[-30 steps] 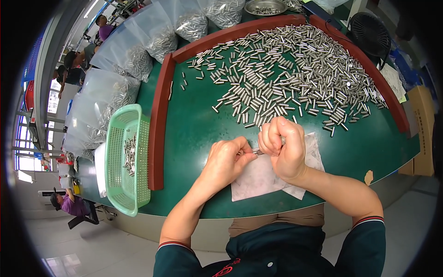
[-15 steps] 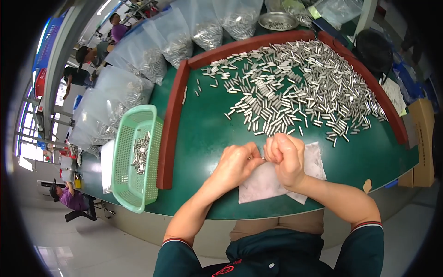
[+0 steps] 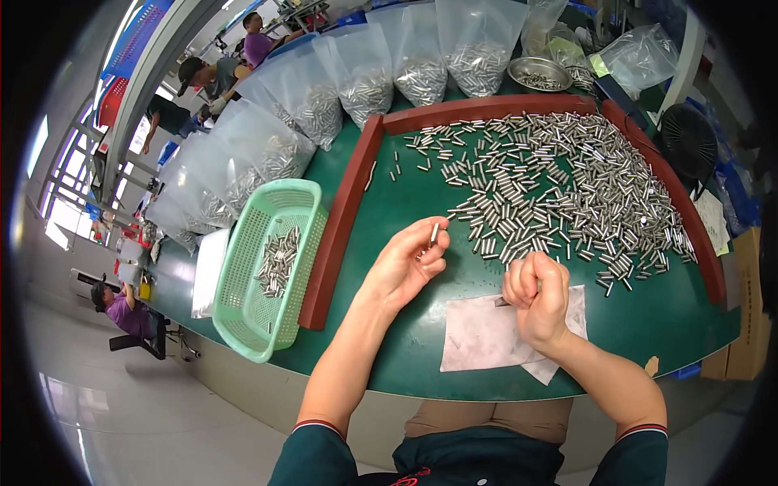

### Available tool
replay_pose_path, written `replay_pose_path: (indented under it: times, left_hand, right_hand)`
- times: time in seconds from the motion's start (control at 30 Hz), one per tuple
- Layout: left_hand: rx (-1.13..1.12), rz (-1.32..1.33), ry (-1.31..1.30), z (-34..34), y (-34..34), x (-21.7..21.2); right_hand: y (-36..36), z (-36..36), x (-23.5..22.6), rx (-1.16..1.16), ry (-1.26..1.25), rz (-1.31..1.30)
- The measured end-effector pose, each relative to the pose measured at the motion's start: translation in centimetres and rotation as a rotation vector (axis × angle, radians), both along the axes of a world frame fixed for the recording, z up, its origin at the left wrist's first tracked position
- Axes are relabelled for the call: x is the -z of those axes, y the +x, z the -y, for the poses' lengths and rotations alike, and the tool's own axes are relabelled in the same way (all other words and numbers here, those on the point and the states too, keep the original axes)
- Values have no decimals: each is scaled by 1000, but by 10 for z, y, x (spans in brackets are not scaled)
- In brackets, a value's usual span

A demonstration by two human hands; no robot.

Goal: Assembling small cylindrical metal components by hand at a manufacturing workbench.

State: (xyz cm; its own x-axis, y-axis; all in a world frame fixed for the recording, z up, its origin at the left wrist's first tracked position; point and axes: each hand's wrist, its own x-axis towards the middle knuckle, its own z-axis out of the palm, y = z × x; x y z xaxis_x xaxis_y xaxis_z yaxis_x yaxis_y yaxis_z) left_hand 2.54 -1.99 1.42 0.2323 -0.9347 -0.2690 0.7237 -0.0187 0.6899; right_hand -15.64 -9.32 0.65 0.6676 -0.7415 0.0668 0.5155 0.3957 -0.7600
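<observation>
Fingers of my left hand (image 3: 403,269) pinch a short silver metal pin (image 3: 434,233), thumb against fingertip, holding it upright above the green table (image 3: 405,356). My right hand (image 3: 538,298) is curled into a tight fist around a small grey object (image 3: 502,301); only its tip shows, so I cannot tell what it is. Below that fist lies a stained whitish cloth (image 3: 478,336). Beyond both hands spreads a large heap of similar pins (image 3: 600,186), bordered by reddish-brown rails (image 3: 344,219). Outside the left rail, a pale green perforated plastic basket (image 3: 251,320) holds a smaller pile. Clear plastic bags (image 3: 421,73) of metal pieces line the table's far left edge.
</observation>
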Motion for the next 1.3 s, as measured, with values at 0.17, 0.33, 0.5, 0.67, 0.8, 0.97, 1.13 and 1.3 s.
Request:
replay_pose_path:
  times: [0.17,0.33,0.5,0.67,0.8,0.97,1.13,1.3]
  left_hand:
    - [-82,455,52,-2,26,12]
    - [-292,1830,75,14,9,21]
    - [-141,1844,207,7,8,21]
    - [-4,1703,211,1,-6,8]
    - [276,1377,75,-6,-43,-12]
    - [410,416,100,-10,-43,-3]
    - [305,107,79,-5,-37,1]
    - [299,-11,105,-5,-32,6]
  right_hand:
    - [0,0,-2,1,-21,-13]
    - [0,0,-2,3,-16,-11]
    - [-1,-1,-1,-2,-18,-13]
    - [-1,0,0,-8,-6,-18]
    - [-1,4,0,-9,-20,0]
    - [-3,7,6,-4,52,70]
    - [-5,5,5,-5,63,53]
    - [-5,4,5,-4,60,53]
